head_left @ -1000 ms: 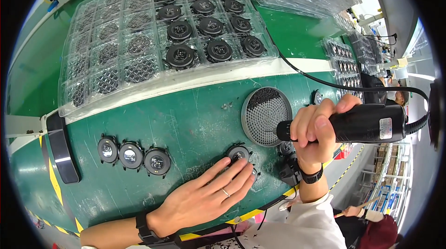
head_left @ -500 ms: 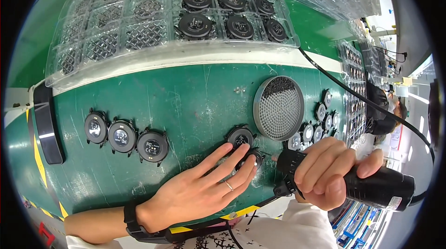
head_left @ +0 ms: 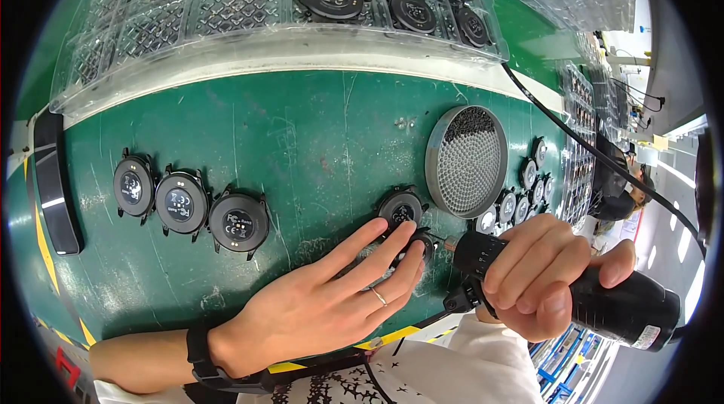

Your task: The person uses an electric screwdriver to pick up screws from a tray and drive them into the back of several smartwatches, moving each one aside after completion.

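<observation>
My left hand (head_left: 313, 306) lies palm down with its fingers spread, the fingertips on two round black watch cases. One watch case (head_left: 400, 208) lies back up just beyond the fingers. The nearer watch case (head_left: 428, 247) is partly hidden beneath them. In my right hand (head_left: 535, 276) is a black corded electric screwdriver (head_left: 626, 310), held nearly level with its tip pointing left at the nearer case. Whether the bit touches a screw is too small to tell. Three more watch cases, the middle one (head_left: 181, 204) among them, sit in a row on the left.
A round dimpled metal dish (head_left: 467, 170) holds small black screws along its far side. Several watch cases (head_left: 507, 204) lie right of it. Beyond stands a clear plastic tray (head_left: 226, 38) partly filled with watch cases. A black cable (head_left: 588, 146) crosses the right side.
The whole view has shifted slightly, so the tray sits higher and the left row farther left in the picture. Both hands keep nearly the same pose at the two watch cases.
</observation>
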`<action>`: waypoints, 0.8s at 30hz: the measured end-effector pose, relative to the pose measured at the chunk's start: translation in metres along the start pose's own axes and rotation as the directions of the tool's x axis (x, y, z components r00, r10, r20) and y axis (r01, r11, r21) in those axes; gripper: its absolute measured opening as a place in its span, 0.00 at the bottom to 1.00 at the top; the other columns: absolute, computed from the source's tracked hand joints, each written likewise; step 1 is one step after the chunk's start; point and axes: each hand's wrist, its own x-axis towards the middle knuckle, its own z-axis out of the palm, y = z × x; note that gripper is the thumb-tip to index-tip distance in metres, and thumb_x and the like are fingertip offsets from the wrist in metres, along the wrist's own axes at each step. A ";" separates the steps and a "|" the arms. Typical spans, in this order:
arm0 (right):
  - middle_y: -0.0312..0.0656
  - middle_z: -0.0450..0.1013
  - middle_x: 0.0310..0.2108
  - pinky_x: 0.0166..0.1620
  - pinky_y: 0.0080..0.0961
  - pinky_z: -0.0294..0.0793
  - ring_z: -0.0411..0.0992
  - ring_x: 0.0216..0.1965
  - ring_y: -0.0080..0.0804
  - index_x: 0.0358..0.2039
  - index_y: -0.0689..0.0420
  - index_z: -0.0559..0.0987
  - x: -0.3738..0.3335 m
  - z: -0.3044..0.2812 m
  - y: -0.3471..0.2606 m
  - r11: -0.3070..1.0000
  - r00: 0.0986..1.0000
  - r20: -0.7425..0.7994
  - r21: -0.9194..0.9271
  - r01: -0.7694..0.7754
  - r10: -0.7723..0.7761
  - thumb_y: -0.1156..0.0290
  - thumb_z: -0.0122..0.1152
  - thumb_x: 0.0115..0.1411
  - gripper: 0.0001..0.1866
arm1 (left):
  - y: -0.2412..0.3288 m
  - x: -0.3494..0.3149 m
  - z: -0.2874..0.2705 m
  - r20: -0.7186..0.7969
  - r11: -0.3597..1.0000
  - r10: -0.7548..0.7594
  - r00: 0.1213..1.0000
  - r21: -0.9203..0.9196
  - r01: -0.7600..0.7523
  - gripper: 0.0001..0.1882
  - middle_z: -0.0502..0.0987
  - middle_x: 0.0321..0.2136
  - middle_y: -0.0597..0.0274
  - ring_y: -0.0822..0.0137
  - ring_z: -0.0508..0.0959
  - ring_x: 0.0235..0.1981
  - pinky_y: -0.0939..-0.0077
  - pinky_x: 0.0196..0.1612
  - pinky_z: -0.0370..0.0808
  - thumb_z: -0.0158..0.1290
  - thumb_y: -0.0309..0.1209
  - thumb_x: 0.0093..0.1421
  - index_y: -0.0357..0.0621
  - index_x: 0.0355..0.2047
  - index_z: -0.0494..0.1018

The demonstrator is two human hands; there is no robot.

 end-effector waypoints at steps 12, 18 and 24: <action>0.37 0.69 0.17 0.11 0.16 0.71 0.67 0.09 0.22 0.46 0.58 0.64 0.006 0.020 0.018 0.989 0.989 -0.031 -0.036 0.144 -0.145 0.81 0.55 0.57 0.17 | 0.003 -0.001 0.002 0.007 0.997 -0.048 0.999 -0.062 0.048 0.20 0.72 0.56 0.67 0.60 0.71 0.61 0.60 0.66 0.68 0.51 0.35 0.59 0.47 0.51 0.78; 0.37 0.69 0.17 0.11 0.14 0.71 0.66 0.09 0.20 0.44 0.60 0.66 0.004 0.017 0.028 0.982 0.976 -0.117 0.012 0.186 -0.183 0.81 0.57 0.55 0.16 | 0.007 0.001 0.012 -0.024 0.988 -0.114 0.993 -0.103 0.111 0.16 0.73 0.55 0.69 0.63 0.72 0.60 0.61 0.64 0.71 0.52 0.35 0.61 0.48 0.49 0.78; 0.36 0.69 0.17 0.11 0.13 0.70 0.66 0.08 0.19 0.43 0.60 0.66 0.004 0.017 0.028 0.981 0.977 -0.092 0.012 0.192 -0.190 0.80 0.58 0.55 0.16 | 0.006 0.002 0.013 -0.027 0.984 -0.119 0.992 -0.139 0.114 0.16 0.73 0.54 0.70 0.64 0.73 0.60 0.62 0.63 0.72 0.52 0.35 0.60 0.48 0.48 0.79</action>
